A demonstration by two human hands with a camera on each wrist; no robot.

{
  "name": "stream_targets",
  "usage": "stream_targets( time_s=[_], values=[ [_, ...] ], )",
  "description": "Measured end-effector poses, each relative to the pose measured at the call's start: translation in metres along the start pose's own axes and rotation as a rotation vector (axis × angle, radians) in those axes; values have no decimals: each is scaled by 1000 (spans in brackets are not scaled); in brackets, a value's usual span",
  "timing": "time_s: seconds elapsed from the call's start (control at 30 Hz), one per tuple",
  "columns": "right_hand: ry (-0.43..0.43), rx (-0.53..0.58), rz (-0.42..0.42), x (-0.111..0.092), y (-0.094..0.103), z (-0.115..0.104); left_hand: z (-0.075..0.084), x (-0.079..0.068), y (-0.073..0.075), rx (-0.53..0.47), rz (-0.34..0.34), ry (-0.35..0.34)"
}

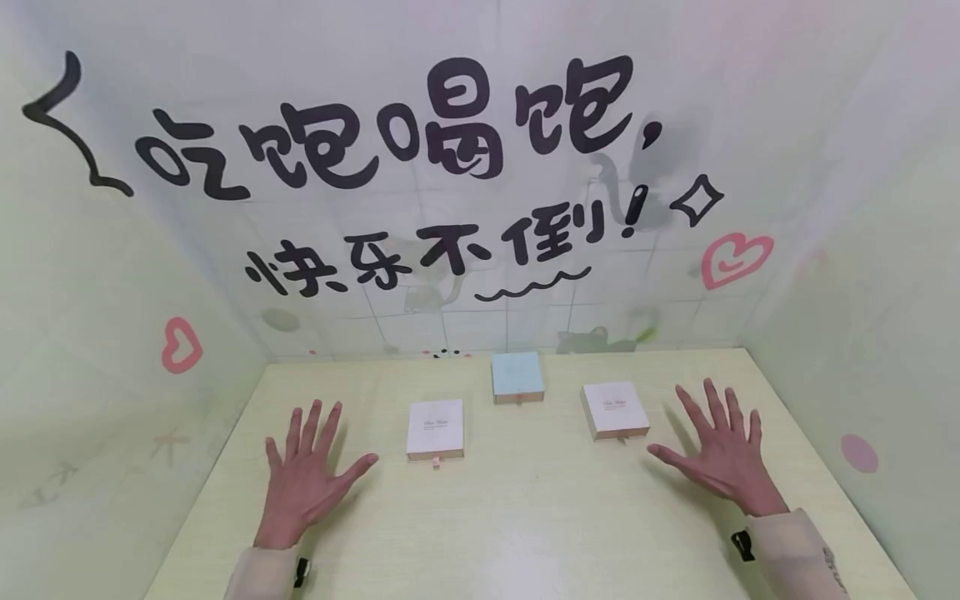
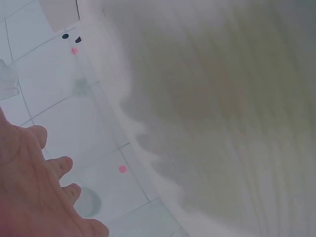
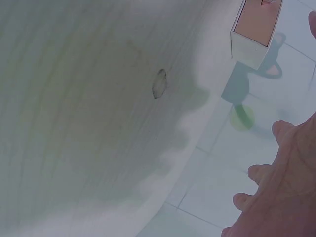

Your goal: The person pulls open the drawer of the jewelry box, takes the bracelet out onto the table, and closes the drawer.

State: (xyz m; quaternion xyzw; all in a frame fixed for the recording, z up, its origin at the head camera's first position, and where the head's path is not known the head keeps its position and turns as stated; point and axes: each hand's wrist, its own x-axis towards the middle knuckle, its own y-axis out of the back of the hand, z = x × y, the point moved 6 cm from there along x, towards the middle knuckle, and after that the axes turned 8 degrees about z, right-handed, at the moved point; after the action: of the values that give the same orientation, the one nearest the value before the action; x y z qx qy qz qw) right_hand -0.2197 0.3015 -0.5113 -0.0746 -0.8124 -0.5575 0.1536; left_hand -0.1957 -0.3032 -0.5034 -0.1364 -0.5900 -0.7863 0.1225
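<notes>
Three small flat boxes lie on the pale wooden table (image 1: 525,508). A white box (image 1: 436,427) with a small pull tab is left of the middle, a light blue box (image 1: 517,375) sits farther back, and another white box (image 1: 615,408) is to the right. My left hand (image 1: 307,475) is spread, palm down, to the left of the first white box and apart from it. With fingers spread, my right hand (image 1: 723,454) hovers just right of the other white box, its thumb nearest that box. Neither hand holds anything. The right wrist view shows the brownish front of a box (image 3: 259,22).
A back wall panel (image 1: 450,208) with large black lettering rises behind the table. Side panels with pink hearts and spots stand at the left (image 1: 112,350) and right (image 1: 870,350), close beyond the table's edges.
</notes>
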Motion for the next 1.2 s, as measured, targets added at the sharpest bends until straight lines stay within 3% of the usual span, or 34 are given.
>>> stream_targets(
  time_s=[0.43,0.97,1.2],
  values=[
    [-8,17,-22,2,0,-10,-2,0,-2,-19,-42,20],
    [85,176,19,15,1,-58,6,12,-10,-140,-106,48],
    [127,263,-23,20,-3,-83,12,16,-11,-238,-133,66]
  ],
)
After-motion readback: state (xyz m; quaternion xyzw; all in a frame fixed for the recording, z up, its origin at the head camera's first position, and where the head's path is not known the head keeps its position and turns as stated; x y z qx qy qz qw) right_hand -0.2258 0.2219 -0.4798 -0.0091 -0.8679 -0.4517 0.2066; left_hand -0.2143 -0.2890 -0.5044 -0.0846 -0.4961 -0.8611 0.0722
